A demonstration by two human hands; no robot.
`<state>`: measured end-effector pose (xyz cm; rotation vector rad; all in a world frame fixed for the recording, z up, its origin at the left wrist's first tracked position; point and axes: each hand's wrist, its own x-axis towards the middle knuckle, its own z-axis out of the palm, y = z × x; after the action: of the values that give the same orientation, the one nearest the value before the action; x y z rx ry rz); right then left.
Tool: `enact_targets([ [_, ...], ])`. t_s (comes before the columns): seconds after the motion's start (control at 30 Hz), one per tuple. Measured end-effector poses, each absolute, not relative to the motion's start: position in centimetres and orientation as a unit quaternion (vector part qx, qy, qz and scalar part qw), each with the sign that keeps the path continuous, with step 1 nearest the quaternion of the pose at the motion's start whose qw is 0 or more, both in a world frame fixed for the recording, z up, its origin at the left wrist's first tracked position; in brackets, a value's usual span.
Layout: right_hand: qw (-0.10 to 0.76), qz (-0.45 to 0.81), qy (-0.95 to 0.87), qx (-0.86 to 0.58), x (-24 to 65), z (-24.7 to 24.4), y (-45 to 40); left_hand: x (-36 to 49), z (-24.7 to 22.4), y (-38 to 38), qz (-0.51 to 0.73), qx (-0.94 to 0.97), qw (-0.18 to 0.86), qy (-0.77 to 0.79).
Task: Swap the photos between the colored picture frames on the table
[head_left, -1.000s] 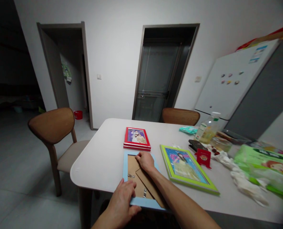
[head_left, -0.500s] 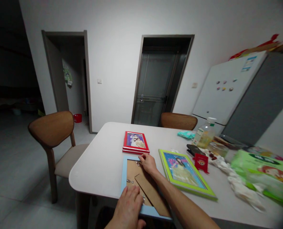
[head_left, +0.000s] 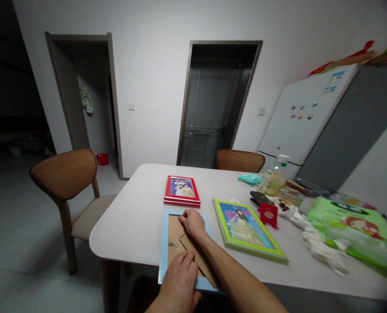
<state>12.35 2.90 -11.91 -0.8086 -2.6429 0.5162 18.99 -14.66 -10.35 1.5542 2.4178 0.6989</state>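
A light-blue picture frame (head_left: 164, 248) lies face down at the table's near edge, its brown backing board (head_left: 174, 228) and folded stand facing up. My left hand (head_left: 179, 278) grips the frame's lower edge, fingers bent over the back and thumb low at the rim. At the top of the board, the curled fingers of my right hand (head_left: 193, 222) press together where a metal clip was visible earlier; that clip is now hidden under them. Another metal clip (head_left: 173, 244) shows on the left side, apart from both hands.
Stacked red picture frames (head_left: 182, 202) lie just beyond. To the right is a green picture frame (head_left: 226, 232), then a red pouch (head_left: 268, 215), a bottle (head_left: 273, 178), crumpled tissue (head_left: 320, 252) and a green package (head_left: 346, 221). A wooden chair (head_left: 66, 174) stands left.
My right fingertips have shifted left and now cover the top clip. My left hand covers the lower clip that showed before. The whole view has shifted slightly.
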Motion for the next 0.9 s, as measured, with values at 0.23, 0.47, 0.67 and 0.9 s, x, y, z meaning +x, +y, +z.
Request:
enact_targets([
  [0.23,0.184,0.165,-0.926,-0.285,11.5,-11.8,3.0,19.4,-10.3,-15.0,0.274,0.507,0.087,0.813],
  [0.47,0.196,0.188,-0.927,-0.26,12.2,-11.7,4.0,18.7,-10.5,-15.0,0.27,0.526,0.092,0.801],
  [0.67,0.185,0.198,-0.931,-0.245,12.6,-12.1,3.9,18.8,-10.3,-15.0,0.275,0.525,0.093,0.8],
  [0.9,0.198,0.17,-0.931,-0.256,12.9,-12.5,3.2,19.2,-10.5,-15.0,0.284,0.508,0.092,0.808],
])
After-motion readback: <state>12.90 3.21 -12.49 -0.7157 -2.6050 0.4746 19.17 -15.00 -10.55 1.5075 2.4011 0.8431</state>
